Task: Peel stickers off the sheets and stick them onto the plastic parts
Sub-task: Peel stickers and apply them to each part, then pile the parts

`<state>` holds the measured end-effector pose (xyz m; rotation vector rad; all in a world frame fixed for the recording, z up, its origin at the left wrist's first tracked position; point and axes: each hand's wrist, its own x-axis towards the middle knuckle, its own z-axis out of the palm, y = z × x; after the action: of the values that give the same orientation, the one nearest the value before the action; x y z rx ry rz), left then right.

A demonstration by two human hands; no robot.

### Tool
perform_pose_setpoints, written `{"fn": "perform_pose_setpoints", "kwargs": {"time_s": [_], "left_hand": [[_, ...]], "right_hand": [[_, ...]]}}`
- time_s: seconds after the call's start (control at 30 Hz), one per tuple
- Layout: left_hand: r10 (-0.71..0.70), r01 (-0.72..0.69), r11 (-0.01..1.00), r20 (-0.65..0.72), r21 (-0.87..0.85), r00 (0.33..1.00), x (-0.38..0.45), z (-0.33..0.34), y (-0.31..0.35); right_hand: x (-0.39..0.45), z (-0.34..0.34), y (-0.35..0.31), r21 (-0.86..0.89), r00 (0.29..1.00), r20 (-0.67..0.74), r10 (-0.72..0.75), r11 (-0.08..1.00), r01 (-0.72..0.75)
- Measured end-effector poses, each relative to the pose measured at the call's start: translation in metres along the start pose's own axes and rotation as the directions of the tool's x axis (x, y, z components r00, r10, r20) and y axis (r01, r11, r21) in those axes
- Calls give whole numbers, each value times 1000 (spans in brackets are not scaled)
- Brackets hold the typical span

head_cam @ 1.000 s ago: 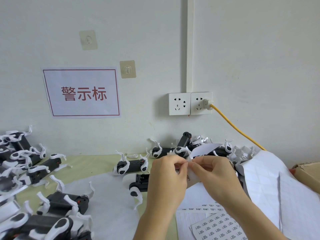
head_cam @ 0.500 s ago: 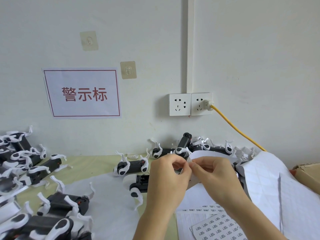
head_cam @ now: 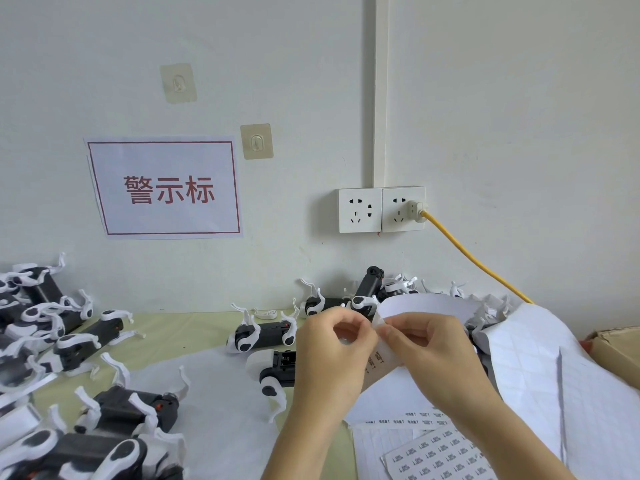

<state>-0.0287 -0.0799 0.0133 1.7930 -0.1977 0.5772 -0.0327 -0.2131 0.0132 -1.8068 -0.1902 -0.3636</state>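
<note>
My left hand [head_cam: 329, 355] and my right hand [head_cam: 433, 351] meet above the table, both pinching a curled white sticker sheet [head_cam: 426, 306]. The fingertips touch at the sheet's left edge, where a small sticker corner seems to lift. A black-and-white plastic part [head_cam: 277, 368] lies on the table just behind my left hand, partly hidden. More such parts lie at the back [head_cam: 263, 336] and in a heap at the left [head_cam: 69, 344]. A flat sheet of printed stickers [head_cam: 436, 459] lies below my right wrist.
Used white backing sheets [head_cam: 540, 368] pile up at the right, beside a cardboard box [head_cam: 616, 351]. A yellow cable [head_cam: 474, 261] runs from the wall socket [head_cam: 403, 209] down behind that pile. White paper [head_cam: 214, 410] covers the green tabletop [head_cam: 180, 327].
Both hands have stayed in place while the fingertips worked the sheet's edge. The sheet's curl has shifted and now arches higher over my right hand.
</note>
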Motion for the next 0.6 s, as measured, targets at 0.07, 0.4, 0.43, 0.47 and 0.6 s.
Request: {"fn": "perform_pose_setpoints", "kwargs": {"time_s": [0.07, 0.4, 0.43, 0.47, 0.6], "left_hand": [[-86, 86, 993, 7, -86, 996, 0, -1, 1], [-150, 162, 973, 86, -164, 985, 1, -6, 3], [-168, 181, 966, 87, -184, 982, 1, -6, 3], [-188, 203, 957, 88, -208, 978, 1, -6, 3], [-273, 268, 903, 35, -337, 962, 4, -5, 2]], "right_hand": [[0, 0, -1, 9, 1000, 5, 8, 1000, -8], [2, -4, -2, -9, 1000, 16, 2, 1000, -1], [1, -4, -2, -22, 1000, 12, 1, 1000, 0], [1, -5, -3, -29, 1000, 6, 0, 1000, 1], [1, -17, -9, -50, 1000, -4, 30, 998, -30]]}}
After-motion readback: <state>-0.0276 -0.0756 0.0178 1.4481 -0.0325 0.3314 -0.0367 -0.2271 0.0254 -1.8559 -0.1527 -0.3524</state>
